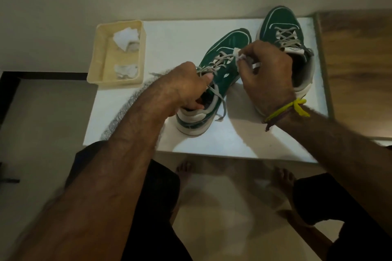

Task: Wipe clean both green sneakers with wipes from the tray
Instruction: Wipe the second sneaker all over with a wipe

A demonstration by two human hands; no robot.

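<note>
Sneakers on white tabletop (180, 44), both green w/ grey laces, toes pointing away from the person. Near sneaker (214, 74) sits mid-table, angled, heel toward the table's front edge. Far sneaker (282, 27) stands just beside it to the right, toe near the back edge; its heel half hidden behind the right hand.

Left hand (186, 87): fingers curled down into the near sneaker's opening at the collar, gripping it; fingertips hidden inside the shoe. Loose lace end hangs over the shoe's side beside this hand.

Right hand (267, 74): fingers bent, pinching a small white wipe (238, 55) against the lace area of the near sneaker. Most of the wipe is covered by the fingers; only a crumpled corner shows. Yellow and dark threads (284, 110) tied round this wrist.

Tray (99, 57), cream plastic, at the table's left back corner, well apart from the shoes. Two crumpled wipes in it: a whiter one (126, 38) at the far end, a greyer one (126, 71) at the near end. Can't tell if they're used.

Lower frame blurred: dark shorts, bare feet on pale floor under the table edge. Wood-look panel at right, cut off.
</note>
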